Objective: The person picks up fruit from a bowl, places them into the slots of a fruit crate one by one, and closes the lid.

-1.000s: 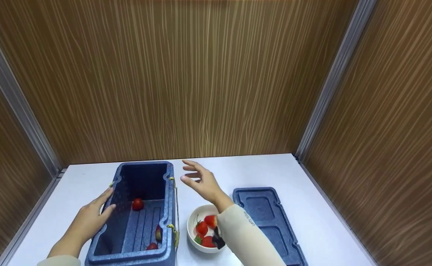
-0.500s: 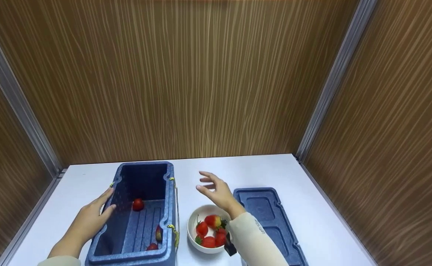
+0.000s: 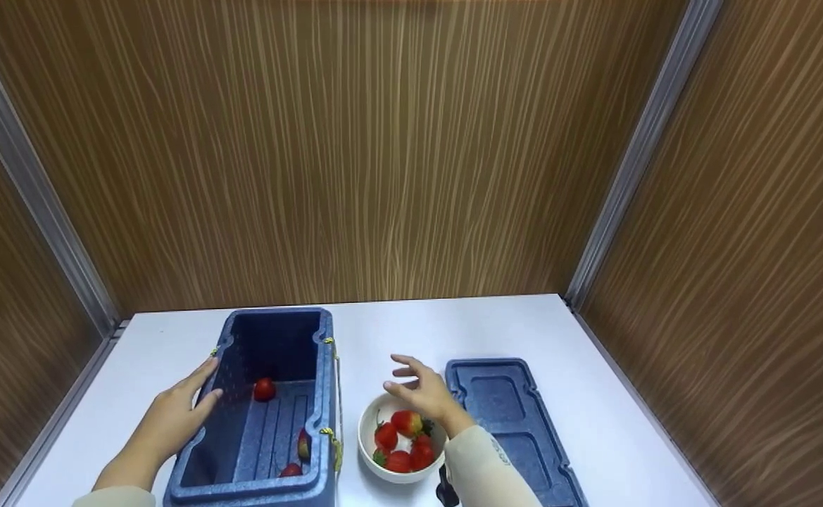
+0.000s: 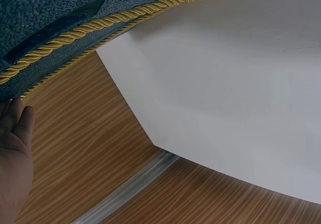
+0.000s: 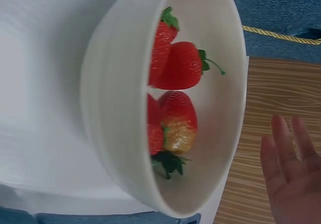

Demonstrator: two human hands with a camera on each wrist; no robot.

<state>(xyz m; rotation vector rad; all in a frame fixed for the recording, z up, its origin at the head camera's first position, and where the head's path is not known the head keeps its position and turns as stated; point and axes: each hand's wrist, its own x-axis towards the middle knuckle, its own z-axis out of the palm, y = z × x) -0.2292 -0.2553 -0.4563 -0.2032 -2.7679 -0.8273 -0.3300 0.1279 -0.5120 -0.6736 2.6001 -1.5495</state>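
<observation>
My left hand (image 3: 168, 422) rests on the left rim of a deep blue foam box (image 3: 323, 394), fingers straight along the edge and thumb over the inside. Inside the box a red strawberry (image 3: 264, 389) lies toward the back, and two more red fruits sit near the front right, one at the wall (image 3: 303, 445). My right hand (image 3: 425, 394) hovers at the far rim of a white bowl (image 3: 369, 454), fingers parted and holding nothing. Several strawberries (image 5: 180, 66) with green leaves lie in the bowl, one of them red and yellow (image 5: 178, 121) in the right wrist view.
The box's blue lid (image 3: 495, 398) lies on the white table (image 3: 622, 436) right of the bowl. Yellow twisted rope (image 4: 90, 28) runs along the box's outer sides. Wood-patterned panels (image 3: 383, 155) with metal corner posts (image 3: 629, 148) enclose the table.
My right hand has come back from beside the box's far right edge, moving right and nearer to the bowl. My left hand stays on the rim.
</observation>
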